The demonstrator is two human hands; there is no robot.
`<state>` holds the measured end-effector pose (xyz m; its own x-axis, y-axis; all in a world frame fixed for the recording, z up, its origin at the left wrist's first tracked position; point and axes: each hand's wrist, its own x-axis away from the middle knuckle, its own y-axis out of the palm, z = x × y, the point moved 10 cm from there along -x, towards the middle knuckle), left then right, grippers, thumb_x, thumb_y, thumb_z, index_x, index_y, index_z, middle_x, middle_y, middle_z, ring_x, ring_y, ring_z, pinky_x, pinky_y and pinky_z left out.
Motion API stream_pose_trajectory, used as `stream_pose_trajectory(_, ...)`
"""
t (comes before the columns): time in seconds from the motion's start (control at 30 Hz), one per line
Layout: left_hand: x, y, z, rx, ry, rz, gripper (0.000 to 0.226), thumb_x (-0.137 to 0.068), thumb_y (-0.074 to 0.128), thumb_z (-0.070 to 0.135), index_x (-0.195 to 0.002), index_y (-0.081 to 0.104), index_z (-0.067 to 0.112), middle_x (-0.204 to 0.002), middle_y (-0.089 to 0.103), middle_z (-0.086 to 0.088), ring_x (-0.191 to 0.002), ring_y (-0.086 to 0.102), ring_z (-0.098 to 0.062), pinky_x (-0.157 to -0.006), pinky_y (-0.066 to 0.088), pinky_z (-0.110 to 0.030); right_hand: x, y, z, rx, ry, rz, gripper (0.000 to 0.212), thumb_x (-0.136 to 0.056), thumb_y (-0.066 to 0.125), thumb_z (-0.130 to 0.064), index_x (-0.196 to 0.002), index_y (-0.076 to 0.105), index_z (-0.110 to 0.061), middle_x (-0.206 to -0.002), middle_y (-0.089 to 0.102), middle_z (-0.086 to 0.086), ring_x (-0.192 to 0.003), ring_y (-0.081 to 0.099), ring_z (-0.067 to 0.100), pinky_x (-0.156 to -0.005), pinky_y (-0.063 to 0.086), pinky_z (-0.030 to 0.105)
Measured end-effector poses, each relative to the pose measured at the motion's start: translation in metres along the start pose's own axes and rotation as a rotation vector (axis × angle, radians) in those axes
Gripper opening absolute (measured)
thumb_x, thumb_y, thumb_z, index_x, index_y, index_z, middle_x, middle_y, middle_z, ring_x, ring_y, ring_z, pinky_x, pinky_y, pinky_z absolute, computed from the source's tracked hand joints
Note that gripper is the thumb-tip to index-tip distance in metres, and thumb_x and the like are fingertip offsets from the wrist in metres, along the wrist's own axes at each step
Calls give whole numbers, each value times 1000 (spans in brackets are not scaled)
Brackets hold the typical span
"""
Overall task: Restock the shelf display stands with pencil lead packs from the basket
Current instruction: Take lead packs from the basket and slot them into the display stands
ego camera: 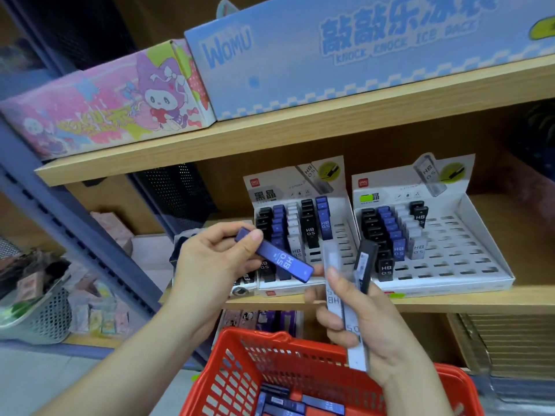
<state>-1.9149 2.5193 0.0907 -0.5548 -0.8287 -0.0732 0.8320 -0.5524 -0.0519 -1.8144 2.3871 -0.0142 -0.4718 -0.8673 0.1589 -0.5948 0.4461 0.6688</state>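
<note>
Lead packs (310, 232) already stand in several columns. Left hand (210, 259) pinches a blue pack (279, 261) by one end; right hand (369, 322) clasps a fan of clear packs (332, 265) and a black pack (367, 259). Just beyond the grips, the left stand (279, 184) shows a few empty slots, the right stand (456, 247) many. Below the hands the basket (228, 352) holds more packs (321, 405), so I judge restocking well short of done
</note>
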Motion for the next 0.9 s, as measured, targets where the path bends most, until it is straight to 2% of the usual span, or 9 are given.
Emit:
stream_pose_trajectory(0.13, 2, -1, -4, 46, -20, 6, 13, -83, 67, 10, -95, 70, 6, -74, 72, -6, -68, 68, -16, -63, 57, -21, -5, 6, -7, 8, -112, 117, 23, -75, 72, -18, -92, 66, -4, -71, 61, 13, -48, 43, 12, -34, 28, 17)
stream_pose_trajectory(0.23, 1, 0, -7, 55, -89, -50, 17, -88, 61, 15, -100, 71, 7, -86, 74, -10, -77, 71, -19, -66, 56, -20, -5, 2, -12, -12, -163, 218, 8, -85, 68, -15, -87, 64, -8, -67, 58, 8, -49, 44, 12, -34, 28, 18)
stream_pose_trajectory(0.4, 8, 9, -19, 57, -222, -184, 18, -84, 63, 6, -99, 72, 5, -78, 71, -19, -65, 67, -20, -60, 57, -21, -2, -7, -23, -1, -202, 369, 11, -90, 67, -20, -84, 62, -13, -64, 56, 3, -52, 44, 12, -36, 28, 19)
stream_pose_trajectory(0.5, 19, 23, -28, -63, -261, -329, 22, -78, 66, -5, -99, 69, 2, -76, 69, -23, -64, 67, -24, -57, 57, -23, 0, -2, -30, -65, -236, 365, 13, -91, 67, -21, -82, 59, -15, -61, 53, -1, -51, 44, 10, -36, 28, 18)
stream_pose_trajectory(0.57, 22, 26, -32, -113, -254, -354, 21, -80, 65, -9, -98, 67, 1, -79, 68, -24, -65, 68, -26, -55, 54, -22, 0, -1, -34, -76, -261, 360, 12, -91, 66, -18, -81, 60, -14, -61, 53, -1, -51, 43, 10, -36, 28, 18)
stream_pose_trajectory(0.63, 22, 27, -34, -90, -262, -353, 21, -78, 67, -8, -97, 68, 1, -80, 68, -23, -66, 68, -27, -55, 53, -22, 0, -3, -38, -55, -288, 372, 13, -91, 66, -14, -79, 63, -15, -58, 53, -2, -51, 43, 10, -37, 29, 17)
stream_pose_trajectory(0.73, 19, 28, -32, -37, -256, -327, 23, -71, 70, 4, -94, 70, 3, -71, 68, -15, -60, 64, -19, -55, 53, -20, 1, -8, -41, -14, -295, 404, 14, -92, 66, -13, -78, 64, -15, -57, 53, -2, -51, 42, 11, -37, 29, 18)
stream_pose_trajectory(0.8, 8, 20, -24, -73, -195, -235, 16, -75, 70, 5, -91, 73, 6, -66, 67, -11, -58, 61, -15, -55, 51, -18, 2, -17, -40, -33, -262, 428, 7, -93, 65, -16, -87, 64, -12, -66, 57, 0, -52, 42, 11, -36, 29, 18)
stream_pose_trajectory(0.9, -15, 8, -6, -173, -57, -83, 11, -77, 73, 3, -86, 72, 8, -69, 70, -8, -63, 65, -17, -60, 54, -20, 3, -33, -38, -185, -220, 410, 10, -95, 57, -13, -98, 64, -7, -77, 59, 5, -52, 41, 11, -34, 28, 17)
